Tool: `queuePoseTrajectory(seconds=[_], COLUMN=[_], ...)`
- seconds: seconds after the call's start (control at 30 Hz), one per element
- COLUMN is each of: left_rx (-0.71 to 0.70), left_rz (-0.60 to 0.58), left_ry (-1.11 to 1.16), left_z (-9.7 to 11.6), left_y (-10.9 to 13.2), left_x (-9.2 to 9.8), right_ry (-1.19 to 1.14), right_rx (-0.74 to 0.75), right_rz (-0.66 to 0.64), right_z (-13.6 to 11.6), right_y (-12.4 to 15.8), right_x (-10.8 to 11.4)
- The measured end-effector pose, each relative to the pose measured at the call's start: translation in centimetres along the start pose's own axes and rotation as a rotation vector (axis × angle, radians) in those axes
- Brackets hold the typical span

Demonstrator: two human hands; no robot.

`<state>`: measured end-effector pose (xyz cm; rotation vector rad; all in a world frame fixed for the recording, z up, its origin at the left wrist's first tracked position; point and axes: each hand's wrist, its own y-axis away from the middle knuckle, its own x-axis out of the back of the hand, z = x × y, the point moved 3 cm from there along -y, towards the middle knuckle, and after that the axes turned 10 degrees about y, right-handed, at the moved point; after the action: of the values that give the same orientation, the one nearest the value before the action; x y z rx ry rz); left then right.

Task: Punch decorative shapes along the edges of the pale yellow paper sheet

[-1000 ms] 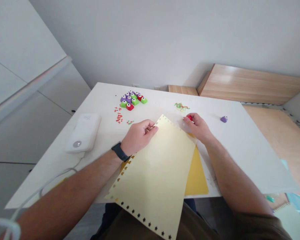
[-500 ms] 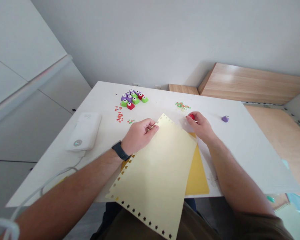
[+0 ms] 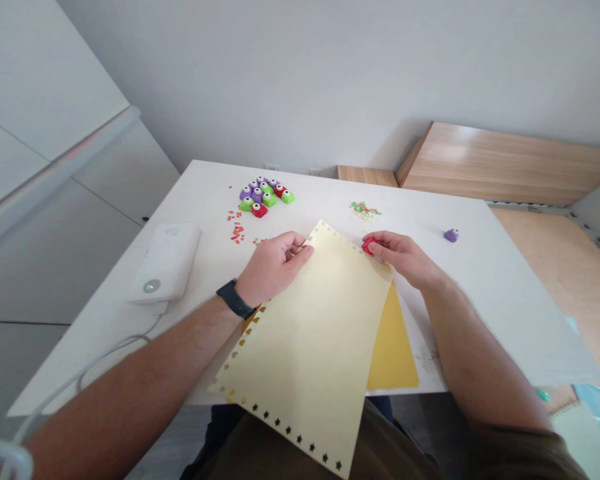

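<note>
A pale yellow sheet of paper (image 3: 320,327) slants toward me, with rows of small punched shapes along its edges; stars show at the bottom and heart-like cut-outs on the left side. My left hand (image 3: 276,261) pinches its far left corner between thumb and fingers. At the sheet's far right edge, my right hand (image 3: 397,253) is closed on a red craft punch (image 3: 367,245), which sits against the paper's margin. Beneath lies a darker yellow sheet (image 3: 395,347). Several punches with eye-like knobs (image 3: 267,198), in purple, green and red, are grouped at the back left.
One purple punch (image 3: 451,235) stands alone at the right. Punched paper bits (image 3: 365,209) form a pile at the back, with orange-red bits (image 3: 237,232) farther left. A white power bank (image 3: 167,263) with a cable (image 3: 115,350) lies on the left of the white table (image 3: 485,300).
My right hand has moved left with the red punch, from just beyond the sheet's edge onto its margin. My left hand still grips the corner, and the view has shifted slightly.
</note>
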<state>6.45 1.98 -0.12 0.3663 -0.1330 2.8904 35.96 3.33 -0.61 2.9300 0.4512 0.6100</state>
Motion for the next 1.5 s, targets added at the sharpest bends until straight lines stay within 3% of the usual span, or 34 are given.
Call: queuePoseTrajectory(seconds=[1.5], left_rx=[-0.003], left_rz=[0.029], left_ry=[-0.018], left_z=[-0.86], left_y=[-0.36], left_x=[0.44], right_ry=[0.027], right_rx=[0.043], right_rz=[0.016], right_z=[-0.20], right_y=[0.17], right_x=[0.16])
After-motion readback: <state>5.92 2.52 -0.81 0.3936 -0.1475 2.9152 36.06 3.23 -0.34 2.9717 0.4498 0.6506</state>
